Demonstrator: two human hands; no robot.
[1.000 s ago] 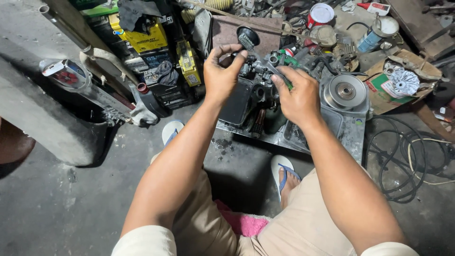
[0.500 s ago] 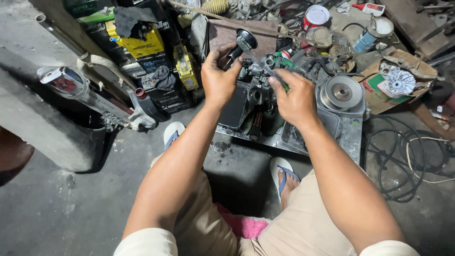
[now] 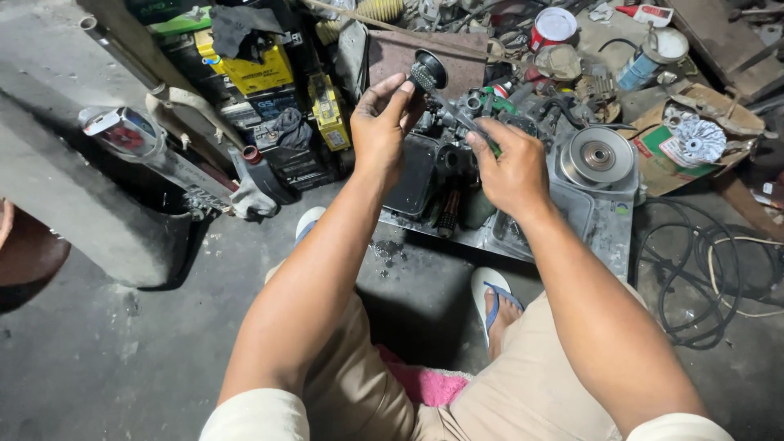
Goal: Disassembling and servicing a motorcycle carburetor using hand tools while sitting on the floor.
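My left hand point(image 3: 381, 126) pinches the round black knurled end point(image 3: 425, 73) of a small metal engine part, a carburetor-like body point(image 3: 464, 108), held up in front of me. My right hand point(image 3: 510, 167) grips a green-handled tool point(image 3: 495, 104) whose shaft meets that metal body from the right. Both hands hover above a greasy engine casing point(image 3: 600, 214) lying on the concrete floor. A grey pulley disc point(image 3: 597, 156) sits on the casing just right of my right hand. Fingers hide how the tool tip meets the part.
Yellow and black boxes point(image 3: 260, 69) and a chrome pipe point(image 3: 131, 135) crowd the left. A red-and-white tin point(image 3: 552, 27), a blue can point(image 3: 641, 65) and a cardboard box with a white fan wheel point(image 3: 694, 139) lie behind. Black cables point(image 3: 702, 278) coil at right. My sandalled feet point(image 3: 496, 302) rest below.
My left hand has lifted and turned the part, so its black knurled end now shows clear above my fingers. My right hand stays on the green-handled tool.
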